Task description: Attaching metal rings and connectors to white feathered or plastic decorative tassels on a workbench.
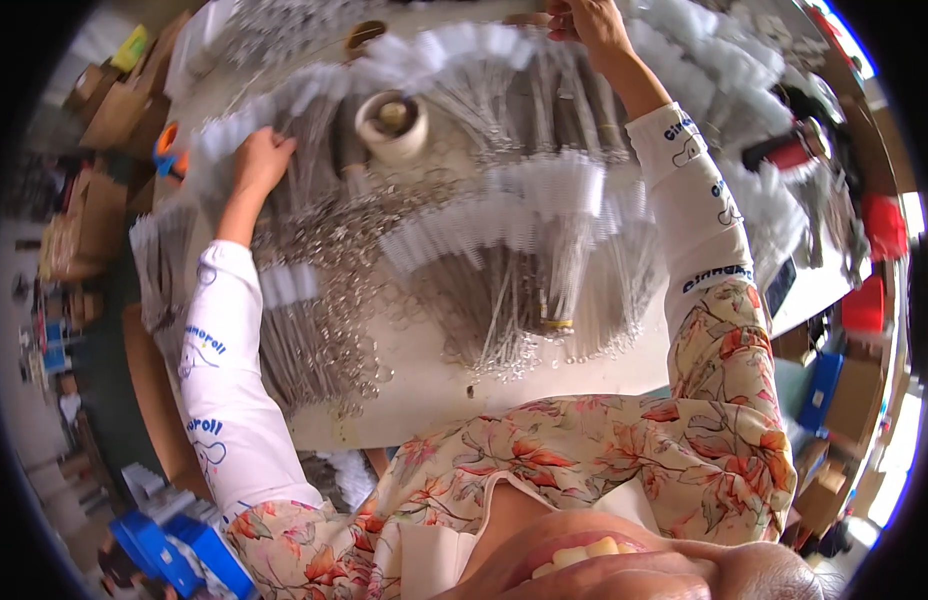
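Note:
Thin wire brushes with white bristle heads and looped wire ends cover the table in several rows; one fanned row of brushes [574,190] lies in the middle. My left hand [266,158] is at the left, its fingers curled closed over the brushes there. What they hold, if anything, is hidden. Far off at the top edge, my right hand [587,22] has its fingers drawn together above the far row of brushes [484,60]. I cannot make out what is in them. Between the hands stands a white roll [394,135] with a brown core.
The white tabletop [434,395] shows along the near edge. A brown ring [366,38] lies at the back. An orange-and-blue object [169,155] is at the left edge, a red-and-black object [784,150] at the right. Cardboard boxes [89,215] and blue bins [169,555] stand around the table.

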The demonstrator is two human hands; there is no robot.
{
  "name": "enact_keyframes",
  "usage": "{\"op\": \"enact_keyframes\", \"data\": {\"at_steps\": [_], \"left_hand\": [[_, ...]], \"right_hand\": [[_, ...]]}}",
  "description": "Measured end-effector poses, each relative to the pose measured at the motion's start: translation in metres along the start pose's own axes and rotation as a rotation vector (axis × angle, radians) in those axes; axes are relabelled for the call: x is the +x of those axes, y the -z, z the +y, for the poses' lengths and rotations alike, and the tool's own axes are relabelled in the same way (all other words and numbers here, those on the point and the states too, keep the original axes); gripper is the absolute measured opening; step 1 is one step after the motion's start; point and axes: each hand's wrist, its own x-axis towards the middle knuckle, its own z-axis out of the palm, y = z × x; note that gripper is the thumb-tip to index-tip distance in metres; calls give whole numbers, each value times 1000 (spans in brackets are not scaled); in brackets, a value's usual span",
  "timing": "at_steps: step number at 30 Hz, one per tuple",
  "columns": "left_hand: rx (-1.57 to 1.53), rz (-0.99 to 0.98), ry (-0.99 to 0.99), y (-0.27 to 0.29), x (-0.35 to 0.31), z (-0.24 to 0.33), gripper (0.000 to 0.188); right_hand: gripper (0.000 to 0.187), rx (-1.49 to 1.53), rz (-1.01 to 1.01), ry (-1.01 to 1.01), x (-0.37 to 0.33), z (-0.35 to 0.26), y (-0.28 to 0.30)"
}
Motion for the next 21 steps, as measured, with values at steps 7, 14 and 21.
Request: {"op": "enact_keyframes", "data": {"at_steps": [7, 14, 21], "left_hand": [[-390, -60, 81, -10, 9, 8, 24], [-615, 100, 87, 19, -6, 16, 17], [-1041, 301, 4, 98, -52, 37, 22]], "right_hand": [[25, -1076, 40, -10, -16, 45, 80], [26, -1237, -41, -123, -20, 59, 81], [25, -1390, 101, 323, -6, 50, 132]]}}
